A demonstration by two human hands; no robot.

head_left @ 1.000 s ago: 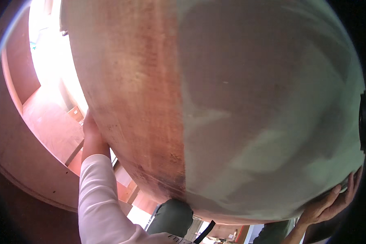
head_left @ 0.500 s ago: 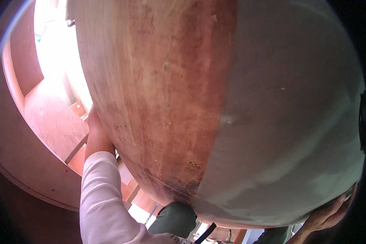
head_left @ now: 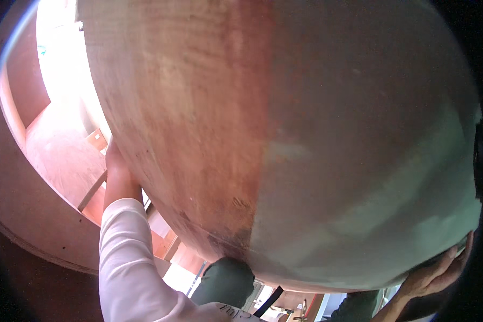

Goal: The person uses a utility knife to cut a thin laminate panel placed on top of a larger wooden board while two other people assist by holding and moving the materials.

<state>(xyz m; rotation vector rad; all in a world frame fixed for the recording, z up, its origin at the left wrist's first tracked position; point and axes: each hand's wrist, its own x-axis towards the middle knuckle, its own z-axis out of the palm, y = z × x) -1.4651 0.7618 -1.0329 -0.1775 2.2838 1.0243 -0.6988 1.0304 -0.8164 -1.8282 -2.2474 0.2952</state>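
From where I sit, a large panel (head_left: 273,150) fills most of my view, its edges bowed by the lens, reddish-brown on the left and grey-green on the right. It is between my two hands. The left hand (head_left: 113,153) is at the panel's left edge, its fingers out of sight, so I cannot tell whether that grip is clenched or released. A pale sleeve (head_left: 127,257) covers most of that arm. The right hand (head_left: 432,276) is at the panel's lower right corner, fingers reaching up along the edge; I cannot tell how firmly that grip is closed. Below the panel's bottom edge I see a dark green trouser leg (head_left: 224,284) and a black strap (head_left: 268,301). Beyond the left edge, near the left hand, is a small brown box (head_left: 96,139).
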